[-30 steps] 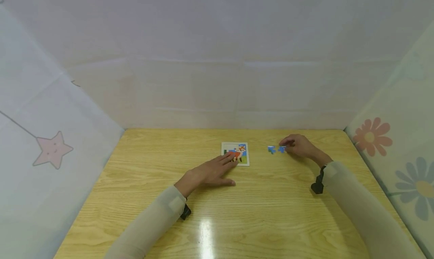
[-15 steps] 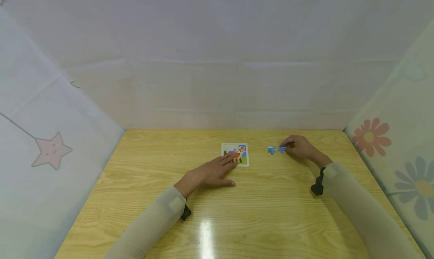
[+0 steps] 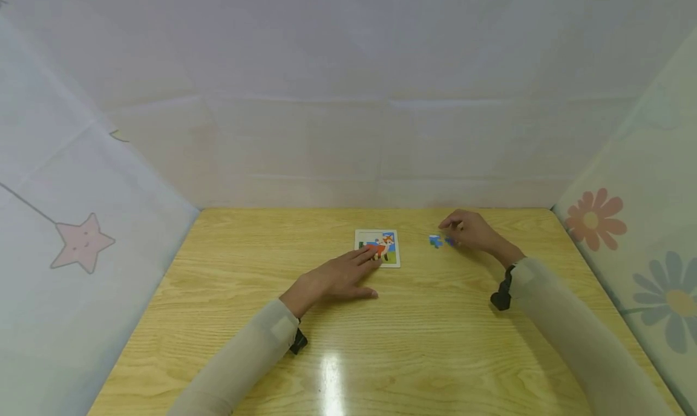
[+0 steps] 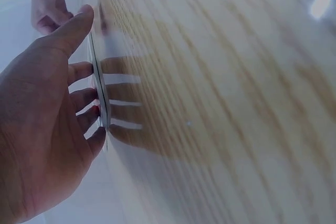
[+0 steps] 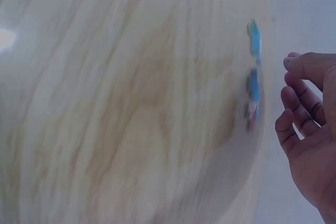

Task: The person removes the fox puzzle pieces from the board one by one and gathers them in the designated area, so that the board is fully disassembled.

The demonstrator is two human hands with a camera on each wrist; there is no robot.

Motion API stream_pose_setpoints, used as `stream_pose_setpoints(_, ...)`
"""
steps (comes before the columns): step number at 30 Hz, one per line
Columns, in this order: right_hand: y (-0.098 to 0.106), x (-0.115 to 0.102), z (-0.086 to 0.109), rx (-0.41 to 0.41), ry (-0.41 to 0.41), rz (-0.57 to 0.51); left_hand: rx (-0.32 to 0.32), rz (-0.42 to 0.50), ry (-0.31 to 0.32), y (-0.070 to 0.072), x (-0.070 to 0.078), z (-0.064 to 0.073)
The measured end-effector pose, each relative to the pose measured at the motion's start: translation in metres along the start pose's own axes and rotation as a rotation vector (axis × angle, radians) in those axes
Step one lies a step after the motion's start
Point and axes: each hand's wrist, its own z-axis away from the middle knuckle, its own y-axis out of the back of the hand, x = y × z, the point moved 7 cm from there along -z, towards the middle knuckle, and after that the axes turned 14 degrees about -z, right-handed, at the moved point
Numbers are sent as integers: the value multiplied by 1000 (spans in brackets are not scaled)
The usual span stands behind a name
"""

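My left hand (image 3: 343, 277) lies with its fingers straight over the lower left of a small framed jigsaw puzzle (image 3: 392, 256). An animal in red shows on the puzzle, with a pale bare area at its upper left. In the left wrist view the fingertips of the left hand (image 4: 52, 103) touch the puzzle's edge (image 4: 100, 85). My right hand (image 3: 474, 230) hovers above loose puzzle pieces, fingers loosely bent, with nothing seen between them. One blue-and-green puzzle piece (image 3: 435, 240) lies left of it; a blue puzzle piece (image 3: 449, 241) is partly covered by the hand.
Both hands work over a wood-grain table (image 3: 414, 325). A pale cloth wall (image 3: 305, 150) rises along its back edge, with printed side walls left and right. In the right wrist view, puzzle pieces (image 5: 254, 85) lie in a row near the right hand.
My right hand has lifted off the right-hand pieces and shifted a little left and toward the back. The left hand stays in place on the puzzle.
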Motion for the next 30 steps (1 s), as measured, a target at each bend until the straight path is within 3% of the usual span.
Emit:
stream_pose_setpoints(15, -50, -37, -44, -129, 62, -93, 19, 31, 23, 7, -4, 2)
stream_pose_setpoints(30, -84, -58, -68, -209, 139, -124, 51, 28, 26, 10, -4, -3)
